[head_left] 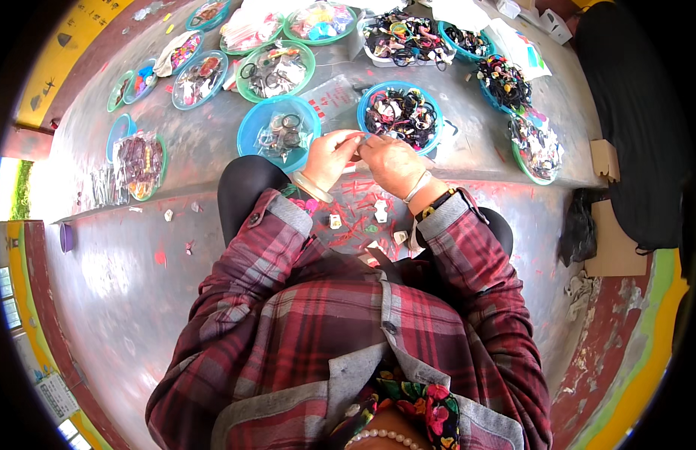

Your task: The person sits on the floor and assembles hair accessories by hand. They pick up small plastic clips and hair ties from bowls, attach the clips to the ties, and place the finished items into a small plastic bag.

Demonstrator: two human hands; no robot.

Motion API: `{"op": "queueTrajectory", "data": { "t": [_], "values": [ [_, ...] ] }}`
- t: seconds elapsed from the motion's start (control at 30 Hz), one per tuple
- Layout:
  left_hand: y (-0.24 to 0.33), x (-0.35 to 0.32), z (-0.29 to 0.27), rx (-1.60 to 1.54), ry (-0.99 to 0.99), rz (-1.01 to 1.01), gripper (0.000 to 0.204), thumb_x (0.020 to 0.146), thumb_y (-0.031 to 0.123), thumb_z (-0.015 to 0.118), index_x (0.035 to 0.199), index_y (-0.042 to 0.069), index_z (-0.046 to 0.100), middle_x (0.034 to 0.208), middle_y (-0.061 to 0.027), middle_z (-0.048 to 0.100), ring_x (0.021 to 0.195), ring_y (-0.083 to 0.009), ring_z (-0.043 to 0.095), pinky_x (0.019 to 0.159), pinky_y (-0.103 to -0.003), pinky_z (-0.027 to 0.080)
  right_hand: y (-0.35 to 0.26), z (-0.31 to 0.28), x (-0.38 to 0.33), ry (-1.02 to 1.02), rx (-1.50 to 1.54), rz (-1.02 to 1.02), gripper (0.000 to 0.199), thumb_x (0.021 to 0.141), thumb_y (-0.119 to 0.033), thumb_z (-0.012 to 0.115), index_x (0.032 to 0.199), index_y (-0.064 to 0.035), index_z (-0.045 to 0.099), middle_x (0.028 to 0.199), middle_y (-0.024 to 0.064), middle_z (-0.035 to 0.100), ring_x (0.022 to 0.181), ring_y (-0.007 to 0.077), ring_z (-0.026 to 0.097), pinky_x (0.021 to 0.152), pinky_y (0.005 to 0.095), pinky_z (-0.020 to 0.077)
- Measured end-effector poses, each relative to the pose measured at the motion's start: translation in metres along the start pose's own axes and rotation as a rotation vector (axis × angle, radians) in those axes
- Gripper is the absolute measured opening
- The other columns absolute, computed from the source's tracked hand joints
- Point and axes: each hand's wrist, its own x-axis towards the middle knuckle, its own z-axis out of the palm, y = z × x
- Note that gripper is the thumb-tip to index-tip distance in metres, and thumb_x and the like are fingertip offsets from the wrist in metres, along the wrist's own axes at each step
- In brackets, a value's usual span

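Fingers: fingertips [357, 141] of both hands pinched together on a small pale item [361, 138], too small to tell what it is.
Left hand [329, 156]: curled in from the left, thumb and forefinger closed on the item; a pale bangle [310, 187] sits on the wrist.
Right hand [393, 161]: meets the left one tip to tip, fingers closed on the same item; a thin bracelet [418, 187] and a dark band [436, 202] on the wrist.
Item: held up between the two hands, just in front of the surface [205, 142] edge, near the two blue bowls.
Left bowl [279, 133]: blue, just beyond the left hand, with clear packets and dark rings inside.
Right bowl [400, 112]: blue, just beyond the right hand, heaped with dark hair ties.
Further out: a green bowl [275, 71] of rings behind, more bowls and trays of coloured bits spread across the grey surface.
Below the hands: small white scraps [380, 210] lie on the red-marked floor between the knees.
Sleeves [468, 247]: red plaid, coming in from the lower edge.
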Motion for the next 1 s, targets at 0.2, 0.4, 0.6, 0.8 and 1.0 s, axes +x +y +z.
{"op": "queueTrajectory", "data": {
  "t": [0.2, 0.4, 0.6, 0.8, 1.0],
  "values": [
    [-0.002, 0.006, -0.006, 0.066, 0.052, 0.016, 0.022, 0.088, 0.011, 0.052, 0.100, -0.005, 0.061, 0.089, -0.0054, 0.064, 0.078, -0.0084, 0.058, 0.069, -0.021, 0.047, -0.003, 0.000, 0.004, 0.188, 0.052, -0.080, 0.020, 0.070, -0.003, 0.053, 0.088, -0.0039, 0.060, 0.094, 0.0103, 0.058, 0.081, 0.0249, 0.060, 0.068, 0.0348, 0.0497],
    [0.029, 0.020, -0.037, 0.046, 0.187, 0.061, 0.024, 0.088, 0.013, 0.053, 0.100, -0.006, 0.059, 0.092, -0.0092, 0.063, 0.084, -0.0151, 0.060, 0.075, -0.026, 0.049, 0.041, -0.024, 0.019, 0.579, 0.255, 0.185, 0.022, 0.076, -0.010, 0.054, 0.096, -0.0123, 0.063, 0.091, 0.0093, 0.062, 0.083, 0.0286, 0.059, 0.070, 0.0357, 0.0493],
    [0.069, 0.031, -0.052, -0.109, 0.268, 0.071, 0.025, 0.087, 0.014, 0.055, 0.102, -0.005, 0.058, 0.095, -0.0108, 0.062, 0.088, -0.0175, 0.060, 0.076, -0.028, 0.049, 0.107, -0.001, 0.029, 0.301, 0.271, 0.531, 0.017, 0.077, -0.018, 0.053, 0.084, -0.0137, 0.068, 0.085, 0.0118, 0.064, 0.081, 0.0306, 0.060, 0.071, 0.0374, 0.0483],
    [0.055, 0.032, -0.056, -0.080, 0.265, 0.052, 0.023, 0.087, 0.014, 0.056, 0.100, -0.005, 0.060, 0.090, -0.0098, 0.063, 0.081, -0.0146, 0.061, 0.068, -0.026, 0.050, 0.135, 0.072, 0.034, -0.315, 0.071, 0.399, 0.022, 0.077, -0.017, 0.049, 0.088, -0.0169, 0.068, 0.087, 0.0120, 0.065, 0.082, 0.0294, 0.062, 0.073, 0.0408, 0.0483],
    [0.042, 0.035, -0.067, -0.003, 0.271, -0.038, 0.025, 0.086, 0.017, 0.057, 0.098, -0.005, 0.060, 0.089, -0.0101, 0.064, 0.080, -0.0132, 0.061, 0.066, -0.024, 0.050, 0.135, 0.103, 0.030, -0.457, -0.164, 0.478, 0.023, 0.079, -0.016, 0.047, 0.088, -0.0060, 0.066, 0.086, 0.0171, 0.064, 0.086, 0.0307, 0.062, 0.074, 0.0379, 0.0496]
  ]
}}
